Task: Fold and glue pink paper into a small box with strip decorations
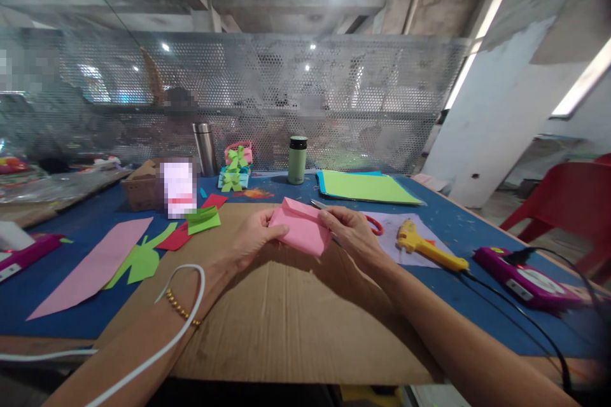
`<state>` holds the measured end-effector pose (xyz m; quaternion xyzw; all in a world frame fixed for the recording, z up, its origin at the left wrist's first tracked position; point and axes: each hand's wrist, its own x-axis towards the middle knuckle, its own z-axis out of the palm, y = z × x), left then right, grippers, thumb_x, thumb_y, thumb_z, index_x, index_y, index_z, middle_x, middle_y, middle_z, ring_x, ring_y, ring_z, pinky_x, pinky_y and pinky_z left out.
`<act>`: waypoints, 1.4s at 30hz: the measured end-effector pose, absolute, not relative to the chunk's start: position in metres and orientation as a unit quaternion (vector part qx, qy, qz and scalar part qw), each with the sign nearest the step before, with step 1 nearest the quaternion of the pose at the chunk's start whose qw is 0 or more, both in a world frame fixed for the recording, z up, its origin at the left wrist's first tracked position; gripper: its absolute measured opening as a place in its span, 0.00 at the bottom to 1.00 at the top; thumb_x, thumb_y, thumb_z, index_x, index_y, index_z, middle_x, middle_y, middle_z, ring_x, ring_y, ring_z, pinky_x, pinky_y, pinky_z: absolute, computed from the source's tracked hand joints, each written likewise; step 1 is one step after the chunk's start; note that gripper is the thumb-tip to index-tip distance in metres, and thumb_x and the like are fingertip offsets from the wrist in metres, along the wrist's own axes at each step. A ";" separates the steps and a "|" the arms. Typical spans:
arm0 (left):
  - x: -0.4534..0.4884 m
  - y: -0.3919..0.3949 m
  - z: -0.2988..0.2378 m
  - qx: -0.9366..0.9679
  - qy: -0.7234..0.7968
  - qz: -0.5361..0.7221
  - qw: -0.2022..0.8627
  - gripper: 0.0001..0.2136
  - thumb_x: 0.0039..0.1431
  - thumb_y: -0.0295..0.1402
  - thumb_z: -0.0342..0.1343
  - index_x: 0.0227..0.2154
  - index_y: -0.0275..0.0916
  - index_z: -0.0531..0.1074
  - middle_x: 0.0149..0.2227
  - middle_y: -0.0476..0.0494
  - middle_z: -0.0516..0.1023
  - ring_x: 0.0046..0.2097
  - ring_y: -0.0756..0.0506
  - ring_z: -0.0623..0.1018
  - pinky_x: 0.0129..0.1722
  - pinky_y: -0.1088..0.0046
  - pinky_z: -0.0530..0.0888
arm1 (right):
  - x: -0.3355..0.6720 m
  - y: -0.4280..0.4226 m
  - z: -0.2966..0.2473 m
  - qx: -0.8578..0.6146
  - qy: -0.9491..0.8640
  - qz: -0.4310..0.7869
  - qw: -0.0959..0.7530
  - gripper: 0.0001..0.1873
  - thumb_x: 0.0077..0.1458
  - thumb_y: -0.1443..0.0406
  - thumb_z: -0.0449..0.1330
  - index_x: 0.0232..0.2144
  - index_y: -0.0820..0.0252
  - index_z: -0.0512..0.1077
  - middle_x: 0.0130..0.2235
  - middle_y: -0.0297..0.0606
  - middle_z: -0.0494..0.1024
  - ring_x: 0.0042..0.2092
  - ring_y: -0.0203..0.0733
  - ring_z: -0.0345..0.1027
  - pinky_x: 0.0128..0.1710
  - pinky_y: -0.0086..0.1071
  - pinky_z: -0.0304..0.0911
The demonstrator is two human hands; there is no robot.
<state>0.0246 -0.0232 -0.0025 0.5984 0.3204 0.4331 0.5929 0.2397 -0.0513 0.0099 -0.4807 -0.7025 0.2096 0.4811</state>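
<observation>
A folded piece of pink paper [303, 229], shaped like a small pouch with a raised flap, is held above the cardboard sheet [267, 324]. My left hand [260, 232] grips its left end, thumb on the front. At its right end, the fingers of my right hand [351, 229] are pinched on the edge. Partly hidden behind my right hand lie scissors with a red handle [375, 224]; their blade tip shows near the paper's top corner. A white cable [198, 292] runs across my left wrist.
Right: a yellow glue gun [424, 245] on pale paper, and a purple power strip [525, 276]. Left: pink paper [98, 264], green cut-outs [143, 261], a lit screen [179, 187]. Behind: a green bottle [296, 162], steel flask [205, 149], green sheets [370, 187], small paper bags with bows [235, 168].
</observation>
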 end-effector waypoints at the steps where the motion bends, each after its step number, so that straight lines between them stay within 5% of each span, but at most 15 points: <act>1: 0.024 -0.022 -0.003 0.597 0.319 0.434 0.594 0.22 0.43 0.40 0.69 0.40 0.32 0.74 0.31 0.45 0.77 0.26 0.51 0.74 0.24 0.79 0.67 | 0.240 -0.051 0.010 -0.483 -0.702 0.205 0.481 0.23 0.59 0.51 0.53 0.19 0.59 0.63 0.22 0.30 0.60 0.27 0.34 0.52 0.26 0.29 0.49; 9: 0.014 -0.005 -0.003 0.497 0.386 0.500 0.595 0.15 0.48 0.29 0.64 0.40 0.32 0.71 0.28 0.44 0.79 0.22 0.50 0.76 0.20 0.79 0.68 | 0.242 -0.048 0.012 -0.494 -0.668 0.182 0.527 0.18 0.60 0.53 0.54 0.32 0.60 0.74 0.32 0.39 0.78 0.34 0.40 0.71 0.34 0.31 0.63; 20: 0.018 -0.007 -0.005 0.496 0.417 0.453 0.612 0.13 0.55 0.28 0.60 0.43 0.32 0.67 0.21 0.47 0.75 0.20 0.50 0.74 0.20 0.78 0.67 | 0.246 -0.044 0.011 -0.505 -0.662 0.156 0.532 0.17 0.57 0.53 0.57 0.35 0.60 0.76 0.29 0.39 0.79 0.31 0.40 0.73 0.31 0.32 0.67; 24: 0.017 -0.005 -0.012 0.588 0.474 0.425 0.499 0.14 0.56 0.32 0.57 0.45 0.35 0.69 0.16 0.57 0.66 0.14 0.54 0.63 0.16 0.79 0.59 | 0.248 -0.038 0.007 -0.505 -0.674 0.145 0.519 0.15 0.56 0.54 0.57 0.33 0.58 0.76 0.28 0.39 0.80 0.29 0.41 0.73 0.29 0.31 0.68; 27: 0.013 0.002 -0.019 0.632 0.524 0.431 0.375 0.19 0.54 0.36 0.60 0.48 0.36 0.71 0.22 0.52 0.72 0.18 0.52 0.68 0.20 0.77 0.62 | 0.248 -0.038 0.006 -0.507 -0.687 0.129 0.504 0.16 0.57 0.53 0.56 0.32 0.58 0.75 0.28 0.39 0.80 0.28 0.40 0.73 0.27 0.30 0.67; 30: 0.010 0.008 -0.023 0.676 0.545 0.413 0.275 0.21 0.55 0.39 0.60 0.50 0.35 0.72 0.33 0.40 0.78 0.32 0.44 0.77 0.31 0.73 0.70 | 0.249 -0.040 0.010 -0.516 -0.695 0.113 0.488 0.18 0.57 0.51 0.56 0.33 0.59 0.75 0.28 0.39 0.80 0.29 0.41 0.74 0.28 0.31 0.67; 34: 0.011 0.007 -0.016 0.704 0.568 0.387 0.179 0.21 0.58 0.40 0.57 0.52 0.35 0.71 0.48 0.31 0.75 0.49 0.38 0.76 0.46 0.65 0.71 | 0.254 -0.043 0.019 -0.519 -0.711 0.092 0.465 0.20 0.57 0.49 0.56 0.33 0.58 0.76 0.27 0.39 0.80 0.29 0.42 0.74 0.31 0.34 0.68; 42: 0.008 -0.005 0.005 0.705 0.527 0.469 0.083 0.12 0.60 0.29 0.54 0.46 0.36 0.73 0.47 0.36 0.73 0.47 0.42 0.74 0.50 0.64 0.70 | 0.262 -0.042 0.012 -0.497 -0.743 0.050 0.446 0.19 0.56 0.50 0.57 0.36 0.57 0.78 0.30 0.43 0.82 0.32 0.48 0.77 0.31 0.37 0.70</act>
